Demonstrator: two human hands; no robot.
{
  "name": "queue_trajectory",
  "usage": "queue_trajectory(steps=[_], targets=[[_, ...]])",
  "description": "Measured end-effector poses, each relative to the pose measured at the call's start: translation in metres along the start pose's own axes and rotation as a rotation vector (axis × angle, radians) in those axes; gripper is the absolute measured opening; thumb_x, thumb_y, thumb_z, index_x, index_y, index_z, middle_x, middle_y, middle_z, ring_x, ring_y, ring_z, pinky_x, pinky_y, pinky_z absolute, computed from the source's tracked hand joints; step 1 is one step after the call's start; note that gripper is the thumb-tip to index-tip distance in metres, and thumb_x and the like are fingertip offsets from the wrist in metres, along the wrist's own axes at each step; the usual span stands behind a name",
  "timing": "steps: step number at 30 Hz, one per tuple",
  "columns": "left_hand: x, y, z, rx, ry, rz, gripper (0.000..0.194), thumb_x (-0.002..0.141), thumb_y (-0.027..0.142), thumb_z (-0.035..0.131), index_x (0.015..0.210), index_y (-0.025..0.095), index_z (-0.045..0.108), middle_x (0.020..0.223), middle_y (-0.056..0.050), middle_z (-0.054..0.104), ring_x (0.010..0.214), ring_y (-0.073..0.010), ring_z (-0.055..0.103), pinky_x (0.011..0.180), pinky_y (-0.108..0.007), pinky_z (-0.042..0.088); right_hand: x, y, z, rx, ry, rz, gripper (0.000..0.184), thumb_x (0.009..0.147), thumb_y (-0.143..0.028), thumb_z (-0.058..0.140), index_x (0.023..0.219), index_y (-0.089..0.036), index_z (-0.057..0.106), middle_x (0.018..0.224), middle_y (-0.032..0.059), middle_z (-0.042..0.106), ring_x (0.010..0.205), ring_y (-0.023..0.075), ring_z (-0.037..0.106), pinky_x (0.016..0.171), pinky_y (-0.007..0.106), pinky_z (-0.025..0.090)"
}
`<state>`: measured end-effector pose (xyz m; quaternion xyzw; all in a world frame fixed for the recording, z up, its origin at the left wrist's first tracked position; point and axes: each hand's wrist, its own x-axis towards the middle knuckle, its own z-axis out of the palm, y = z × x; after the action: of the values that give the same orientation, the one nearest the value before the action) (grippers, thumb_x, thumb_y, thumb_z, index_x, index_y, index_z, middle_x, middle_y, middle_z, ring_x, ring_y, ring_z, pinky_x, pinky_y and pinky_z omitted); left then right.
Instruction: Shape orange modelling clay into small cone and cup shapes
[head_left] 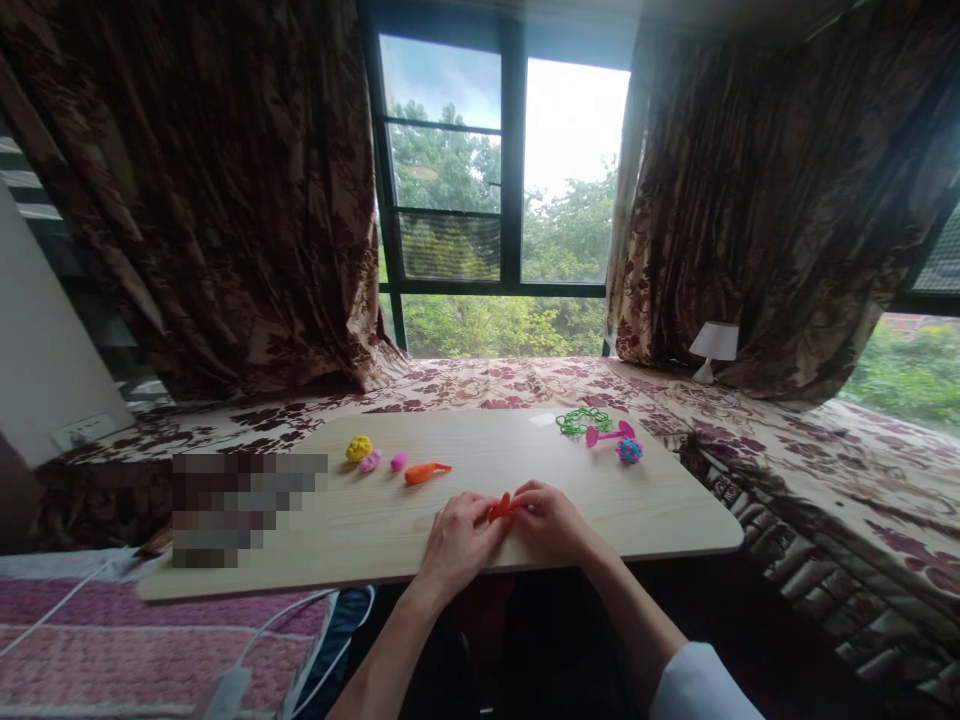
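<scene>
My left hand [461, 530] and my right hand [551, 515] meet over the near middle of the table. Between their fingertips is a small orange-red soft-looking piece [501, 507], pinched from both sides; the fingers cover part of it, and its kind cannot be made out. Just beyond my left hand lies an orange bulb-shaped thing [421, 474] with a thin tail pointing right. Farther left are a small bright pink lump [398, 462], a light pink knobbly lump [370, 461] and a yellow knobbly lump [359, 447].
On the wooden tabletop [645, 520], at the back right, lie a green beaded string [577, 421], a pink dumbbell-shaped toy [611, 433] and a blue-and-pink knobbly ball [629, 451]. A blurred patch covers the left end. Behind stands a small white lamp [715, 345] on a flowered cloth.
</scene>
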<state>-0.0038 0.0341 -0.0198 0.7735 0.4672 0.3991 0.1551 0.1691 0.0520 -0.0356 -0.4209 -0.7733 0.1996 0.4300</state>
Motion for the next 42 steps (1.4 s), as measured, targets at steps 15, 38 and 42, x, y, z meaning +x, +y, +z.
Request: queue_trajectory(steps=[15, 38, 42], targets=[[0.003, -0.003, 0.010, -0.672, 0.056, -0.182, 0.045, 0.071, 0.031, 0.060, 0.113, 0.018, 0.050, 0.102, -0.006, 0.065, 0.095, -0.0185, 0.059, 0.085, -0.032, 0.045, 0.012, -0.027, 0.013, 0.615, 0.152, 0.170, 0.026, 0.078, -0.034, 0.051, 0.083, -0.013, 0.065, 0.073, 0.0030, 0.064, 0.060, 0.0111, 0.052, 0.056, 0.022, 0.042], [0.000, 0.001, 0.008, -0.661, 0.034, -0.149, 0.036, 0.073, 0.031, 0.058, 0.106, 0.019, 0.052, 0.092, -0.004, 0.065, 0.086, -0.0165, 0.061, 0.078, -0.028, 0.046, 0.010, -0.025, 0.014, 0.565, 0.162, 0.166, 0.035, 0.082, -0.039, 0.045, 0.070, -0.013, 0.064, 0.059, 0.0004, 0.057, 0.055, 0.0100, 0.048, 0.053, 0.021, 0.037], [0.000, 0.004, 0.006, -0.673, 0.025, -0.157, 0.036, 0.071, 0.032, 0.058, 0.104, 0.018, 0.052, 0.089, -0.004, 0.065, 0.086, -0.0171, 0.061, 0.078, -0.028, 0.047, 0.010, -0.023, 0.016, 0.542, 0.156, 0.157, 0.032, 0.079, -0.039, 0.050, 0.073, -0.012, 0.066, 0.065, 0.0019, 0.060, 0.060, 0.0114, 0.050, 0.056, 0.021, 0.039]])
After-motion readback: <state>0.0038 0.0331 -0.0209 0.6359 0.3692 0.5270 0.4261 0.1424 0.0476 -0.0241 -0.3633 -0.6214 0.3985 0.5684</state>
